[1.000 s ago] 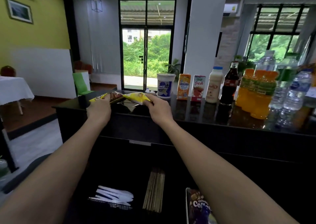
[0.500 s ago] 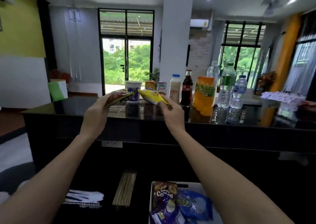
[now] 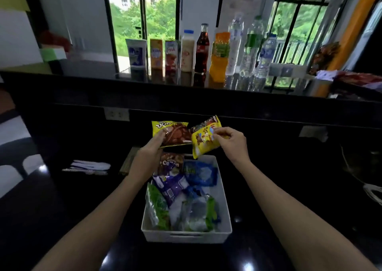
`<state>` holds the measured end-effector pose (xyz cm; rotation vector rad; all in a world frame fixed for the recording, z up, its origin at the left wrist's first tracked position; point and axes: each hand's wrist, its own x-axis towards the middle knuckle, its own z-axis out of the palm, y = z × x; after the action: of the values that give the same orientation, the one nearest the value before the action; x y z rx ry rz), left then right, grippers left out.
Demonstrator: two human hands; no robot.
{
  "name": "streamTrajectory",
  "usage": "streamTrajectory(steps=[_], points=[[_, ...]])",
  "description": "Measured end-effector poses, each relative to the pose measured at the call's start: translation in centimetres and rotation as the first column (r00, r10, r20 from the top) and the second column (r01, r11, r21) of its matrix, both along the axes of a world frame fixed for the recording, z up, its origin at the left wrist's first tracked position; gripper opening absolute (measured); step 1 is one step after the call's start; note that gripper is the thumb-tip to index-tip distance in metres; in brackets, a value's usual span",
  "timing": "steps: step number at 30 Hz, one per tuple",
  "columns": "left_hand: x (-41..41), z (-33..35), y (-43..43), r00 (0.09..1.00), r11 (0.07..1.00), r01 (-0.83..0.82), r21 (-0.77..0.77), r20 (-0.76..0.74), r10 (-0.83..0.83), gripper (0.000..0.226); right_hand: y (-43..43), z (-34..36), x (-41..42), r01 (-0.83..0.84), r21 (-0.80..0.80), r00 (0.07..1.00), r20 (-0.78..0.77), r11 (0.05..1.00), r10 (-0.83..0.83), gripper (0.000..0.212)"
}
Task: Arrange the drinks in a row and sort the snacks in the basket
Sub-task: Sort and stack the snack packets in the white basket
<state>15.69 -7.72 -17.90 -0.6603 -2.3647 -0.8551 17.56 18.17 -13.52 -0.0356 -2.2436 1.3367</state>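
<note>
Though dark, glossy counter (image 3: 289, 219) beneath basket (image 3: 186, 237); windows (image 3: 299, 28) beyond

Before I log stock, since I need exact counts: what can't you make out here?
Head view:
Dark packet: mostly behind the right hand's yellow packet.
Brown packet: lower corner under the left hand.
Lower snacks in the basket: buried under upper packets.
Drink cartons' print: blurred.

My left hand (image 3: 153, 147) covers a corner of the brown packet (image 3: 176, 134), and my wrist hides the far left corner of the basket (image 3: 206, 237). A dark packet (image 3: 201, 123) shows only partly behind the yellow packet (image 3: 203, 144). Labels on the drinks (image 3: 202, 49) are blurred.
</note>
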Motion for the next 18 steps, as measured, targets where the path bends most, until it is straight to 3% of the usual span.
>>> streamTrajectory(steps=[6,11,14,18], points=[[3.2,-5.9,0.5,0.987,0.981,-0.007,-0.193,0.158,0.038,0.054,-1.4,-7.0,3.2,-0.038,0.324,0.986,0.163,0.945,-0.017,0.016],[5.2,-8.3,2.2,0.890,0.922,0.071,-0.380,0.442,0.114,0.058,-2.5,-11.3,3.6,0.132,0.313,0.932,0.284,0.941,-0.225,0.018],[5.8,-8.2,2.7,0.834,0.869,0.152,-0.471,0.533,0.143,0.064,-2.5,-13.4,3.1,-0.041,0.406,0.894,0.423,0.913,-0.147,0.024],[5.6,-7.7,2.5,0.859,0.882,0.085,-0.463,0.482,0.170,0.049,-2.0,-14.8,3.7,-0.349,0.592,0.803,0.589,0.726,-0.094,0.055]])
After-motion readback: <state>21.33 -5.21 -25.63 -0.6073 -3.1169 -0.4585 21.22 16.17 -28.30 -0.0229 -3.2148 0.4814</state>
